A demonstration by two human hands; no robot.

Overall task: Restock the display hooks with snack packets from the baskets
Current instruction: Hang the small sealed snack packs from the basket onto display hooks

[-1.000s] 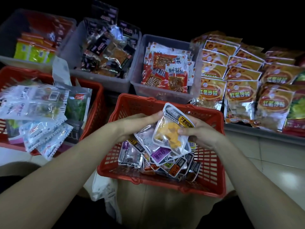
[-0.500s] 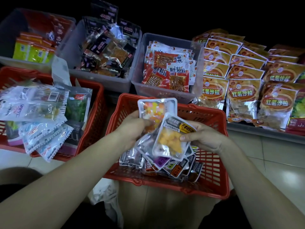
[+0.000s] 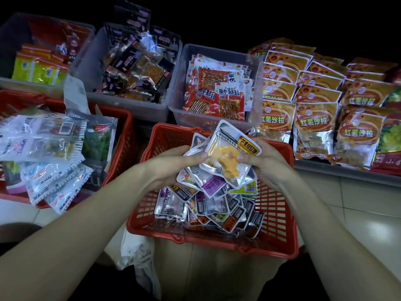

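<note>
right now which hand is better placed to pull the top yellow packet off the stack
Probably the right hand: its thumb pinches the yellow packet on top, while the left hand grips the stack underneath, over the red basket.

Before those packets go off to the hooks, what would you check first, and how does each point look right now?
1. Grip of the left hand on the bunch: ok, fingers curled round it.
2. Hold of the right hand on the yellow packet on top: ok, pinched at its edge.
3. Bunch held over the red basket, so a slip would likely land inside: ok.
4. Bunch squared up: not ok, the packets fan out at different angles.
5. Hang holes lined up: cannot tell.
6. Hooks free and within reach: cannot tell, none in view.
</note>
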